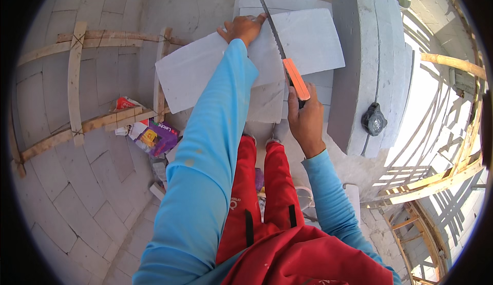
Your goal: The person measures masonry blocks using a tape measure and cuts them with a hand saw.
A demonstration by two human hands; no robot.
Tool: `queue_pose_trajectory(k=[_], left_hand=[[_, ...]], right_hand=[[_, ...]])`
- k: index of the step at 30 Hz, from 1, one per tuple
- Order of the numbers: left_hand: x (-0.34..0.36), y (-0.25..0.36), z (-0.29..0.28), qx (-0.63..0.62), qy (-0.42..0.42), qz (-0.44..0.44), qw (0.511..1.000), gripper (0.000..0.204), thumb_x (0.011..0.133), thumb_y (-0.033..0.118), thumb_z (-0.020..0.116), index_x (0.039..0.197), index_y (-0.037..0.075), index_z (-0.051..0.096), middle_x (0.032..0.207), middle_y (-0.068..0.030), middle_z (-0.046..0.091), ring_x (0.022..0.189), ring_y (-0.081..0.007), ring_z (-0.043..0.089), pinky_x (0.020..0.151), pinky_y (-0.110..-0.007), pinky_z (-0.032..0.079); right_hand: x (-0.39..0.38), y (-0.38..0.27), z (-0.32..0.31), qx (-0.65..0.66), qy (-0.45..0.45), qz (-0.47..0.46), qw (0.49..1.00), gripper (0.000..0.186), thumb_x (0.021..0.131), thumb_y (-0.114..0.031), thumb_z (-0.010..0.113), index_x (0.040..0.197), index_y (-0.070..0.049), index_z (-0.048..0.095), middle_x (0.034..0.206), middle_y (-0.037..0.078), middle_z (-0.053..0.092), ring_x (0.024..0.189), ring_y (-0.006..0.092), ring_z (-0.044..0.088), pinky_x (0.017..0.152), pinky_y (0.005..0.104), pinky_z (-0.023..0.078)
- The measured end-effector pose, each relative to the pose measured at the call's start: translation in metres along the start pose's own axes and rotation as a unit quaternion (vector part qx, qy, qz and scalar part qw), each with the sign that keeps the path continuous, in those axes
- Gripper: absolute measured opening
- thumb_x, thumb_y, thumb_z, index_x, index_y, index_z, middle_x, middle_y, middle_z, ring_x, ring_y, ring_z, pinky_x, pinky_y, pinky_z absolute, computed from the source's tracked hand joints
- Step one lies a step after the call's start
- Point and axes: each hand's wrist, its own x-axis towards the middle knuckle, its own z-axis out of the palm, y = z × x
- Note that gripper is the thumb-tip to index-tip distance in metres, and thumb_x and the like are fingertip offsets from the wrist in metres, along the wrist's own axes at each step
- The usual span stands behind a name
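1. I see a crumpled purple package (156, 137) with yellow and white patches lying on the block floor to my left, just beside a slanting wooden batten (97, 123).
2. A smaller red and white wrapper (125, 103) sits just above it, touching the same batten.
3. A few pale scraps (158, 188) lie below the purple package; I cannot tell what they are.
4. My left hand (242, 28) presses flat, fingers spread, on the far edge of a grey slab (205, 74) that lies tilted across a stack of similar blocks (267, 3).
5. My right hand (306, 123) is wrapped tight round the orange handle (297, 79) of a hand saw (269, 21).
6. The saw's toothed blade runs up and away across the slab, just to the right of my left hand, and the top edge of the picture cuts off its tip.
7. My left sleeve covers the middle of the slab, so the lower part of the cut line is hidden from me.
8. To the right stand upright grey blocks (359, 64) with a dark knob-shaped object (374, 121) resting against them; I cannot make out what it is.
9. Beyond them, wooden scaffolding (452, 64) is washed out by glare.
10. My red trousers (257, 192) hide the floor under me.
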Motion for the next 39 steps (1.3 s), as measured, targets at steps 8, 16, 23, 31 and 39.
queue_pose_trajectory(k=[8, 16, 23, 31, 39], left_hand=[[0.0, -0.012, 0.005, 0.006, 0.026, 0.017, 0.999, 0.057, 0.1, 0.065, 0.045, 0.132, 0.026, 0.072, 0.145, -0.0048, 0.059, 0.147, -0.0321, 0.034, 0.123, -0.059, -0.002], [-0.005, -0.012, 0.013, 0.027, 0.075, 0.058, 0.995, 0.058, 0.103, 0.061, 0.038, 0.137, 0.024, 0.068, 0.149, -0.0078, 0.054, 0.146, -0.0324, 0.034, 0.122, -0.06, 0.001], [-0.011, -0.014, 0.032, 0.078, 0.171, 0.077, 0.979, 0.063, 0.103, 0.062, 0.037, 0.137, 0.019, 0.067, 0.139, -0.0132, 0.059, 0.137, -0.033, 0.043, 0.118, -0.061, 0.012], [-0.009, -0.025, 0.045, 0.09, 0.272, 0.124, 0.95, 0.06, 0.101, 0.059, 0.043, 0.124, 0.013, 0.074, 0.124, -0.018, 0.068, 0.126, -0.0372, 0.051, 0.112, -0.062, 0.021], [-0.007, -0.023, 0.049, 0.076, 0.298, 0.134, 0.942, 0.06, 0.099, 0.059, 0.045, 0.118, 0.012, 0.077, 0.12, -0.0186, 0.069, 0.124, -0.0364, 0.053, 0.113, -0.062, 0.021]], right_hand=[[-0.064, 0.007, -0.027, -0.019, -0.004, 0.001, 1.0, 0.016, 0.098, -0.007, 0.065, 0.109, 0.0, 0.057, 0.088, 0.017, 0.065, 0.066, 0.0345, 0.065, 0.059, 0.039, 0.05], [-0.035, 0.006, -0.008, -0.012, -0.038, 0.048, 0.998, 0.017, 0.098, -0.005, 0.064, 0.112, 0.001, 0.059, 0.095, 0.016, 0.064, 0.071, 0.0359, 0.068, 0.063, 0.0386, 0.053], [-0.113, 0.002, -0.046, -0.016, -0.034, 0.062, 0.997, 0.015, 0.097, -0.004, 0.065, 0.109, 0.002, 0.059, 0.1, 0.016, 0.063, 0.075, 0.0346, 0.069, 0.064, 0.0383, 0.053], [-0.063, 0.006, -0.017, -0.005, -0.021, 0.052, 0.998, 0.015, 0.097, -0.004, 0.065, 0.11, 0.001, 0.057, 0.086, 0.014, 0.064, 0.068, 0.0303, 0.067, 0.063, 0.0361, 0.052], [-0.105, 0.025, -0.025, -0.045, -0.009, 0.017, 0.999, 0.015, 0.096, -0.004, 0.066, 0.108, 0.0, 0.057, 0.088, 0.014, 0.065, 0.066, 0.0287, 0.068, 0.062, 0.0363, 0.054]])
